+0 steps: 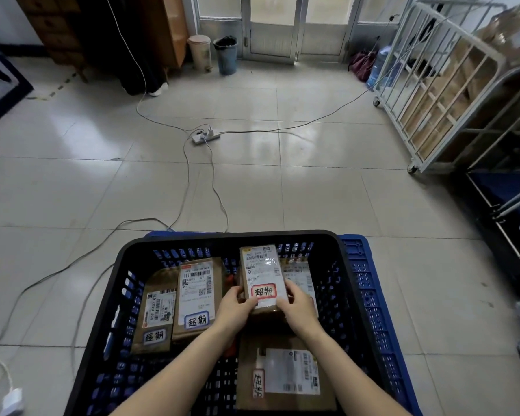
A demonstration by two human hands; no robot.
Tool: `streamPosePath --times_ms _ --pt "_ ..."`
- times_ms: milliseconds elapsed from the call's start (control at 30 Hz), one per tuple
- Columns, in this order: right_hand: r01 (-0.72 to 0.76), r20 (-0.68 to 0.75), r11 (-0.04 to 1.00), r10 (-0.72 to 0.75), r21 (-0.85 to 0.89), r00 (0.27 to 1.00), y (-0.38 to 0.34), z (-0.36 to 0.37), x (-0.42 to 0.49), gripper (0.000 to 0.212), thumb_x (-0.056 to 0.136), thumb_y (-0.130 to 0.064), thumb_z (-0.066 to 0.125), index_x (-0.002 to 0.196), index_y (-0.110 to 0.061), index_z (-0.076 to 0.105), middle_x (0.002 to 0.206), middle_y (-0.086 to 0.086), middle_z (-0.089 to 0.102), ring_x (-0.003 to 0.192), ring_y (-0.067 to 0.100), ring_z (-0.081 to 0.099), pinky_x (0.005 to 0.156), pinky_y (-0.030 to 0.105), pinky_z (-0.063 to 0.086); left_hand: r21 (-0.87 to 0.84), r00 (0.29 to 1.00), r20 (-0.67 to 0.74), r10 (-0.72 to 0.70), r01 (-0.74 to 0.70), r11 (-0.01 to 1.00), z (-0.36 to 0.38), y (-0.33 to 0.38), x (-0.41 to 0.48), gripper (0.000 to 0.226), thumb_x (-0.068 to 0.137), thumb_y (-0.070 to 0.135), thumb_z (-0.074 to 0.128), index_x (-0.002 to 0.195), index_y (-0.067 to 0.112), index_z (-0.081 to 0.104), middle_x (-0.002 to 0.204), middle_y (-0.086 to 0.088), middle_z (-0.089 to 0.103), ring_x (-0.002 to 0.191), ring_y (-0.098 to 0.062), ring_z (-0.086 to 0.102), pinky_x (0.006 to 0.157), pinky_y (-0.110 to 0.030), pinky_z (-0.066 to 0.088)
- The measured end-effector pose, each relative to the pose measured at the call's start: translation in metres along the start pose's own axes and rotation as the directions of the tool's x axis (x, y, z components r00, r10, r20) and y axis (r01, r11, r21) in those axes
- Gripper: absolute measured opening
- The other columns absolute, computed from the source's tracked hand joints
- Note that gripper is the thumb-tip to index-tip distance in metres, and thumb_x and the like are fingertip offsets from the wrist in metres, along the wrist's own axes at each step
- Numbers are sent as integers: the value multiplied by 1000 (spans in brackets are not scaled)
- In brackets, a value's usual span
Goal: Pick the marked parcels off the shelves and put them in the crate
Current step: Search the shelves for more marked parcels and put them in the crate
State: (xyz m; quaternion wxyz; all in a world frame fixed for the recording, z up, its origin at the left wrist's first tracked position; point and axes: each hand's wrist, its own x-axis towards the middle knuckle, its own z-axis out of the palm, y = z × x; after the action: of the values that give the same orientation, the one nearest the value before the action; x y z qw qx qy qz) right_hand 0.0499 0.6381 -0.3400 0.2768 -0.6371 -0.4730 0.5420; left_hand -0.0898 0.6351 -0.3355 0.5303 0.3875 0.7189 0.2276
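Observation:
A black slatted crate (231, 237) sits on a blue crate (370, 283) on the floor in front of me. Both hands hold a small brown parcel (261, 270) with a white label and a red-framed mark, tilted up inside the crate. My left hand (233, 309) grips its near left corner and my right hand (297, 307) grips its near right edge. Two marked parcels (197, 291) with blue-framed marks lie at the crate's left. A larger parcel (285, 373) with a red-framed mark lies at the near right. Another parcel (299, 274) is partly hidden behind the held one.
A white power strip (205, 136) and several cables cross the tiled floor ahead. A white wheeled cage cart (433, 94) with cardboard boxes stands at the right, with metal shelving (505, 211) nearer. Two bins (213, 54) stand by the far doors. A wooden cabinet (72, 31) is at the far left.

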Motion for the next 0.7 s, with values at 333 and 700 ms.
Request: streamPosePath --times_ms 333,700 --pt "15 -329 996 -45 -92 943 23 -24 -25 48 89 -7 52 136 -13 45 127 2 49 107 9 51 82 16 46 34 984 96 152 -156 987 51 6 -23 35 90 7 56 123 18 53 123 1 61 113 -11 55 92 -22 46" --pt "-92 -281 986 49 -142 959 29 -41 -5 53 90 -7 54 141 -9 37 137 7 44 121 16 47 99 26 41 239 973 195 124 -170 956 61 26 3 46 89 20 61 133 15 48 131 -2 58 121 -17 53 98 -23 41"
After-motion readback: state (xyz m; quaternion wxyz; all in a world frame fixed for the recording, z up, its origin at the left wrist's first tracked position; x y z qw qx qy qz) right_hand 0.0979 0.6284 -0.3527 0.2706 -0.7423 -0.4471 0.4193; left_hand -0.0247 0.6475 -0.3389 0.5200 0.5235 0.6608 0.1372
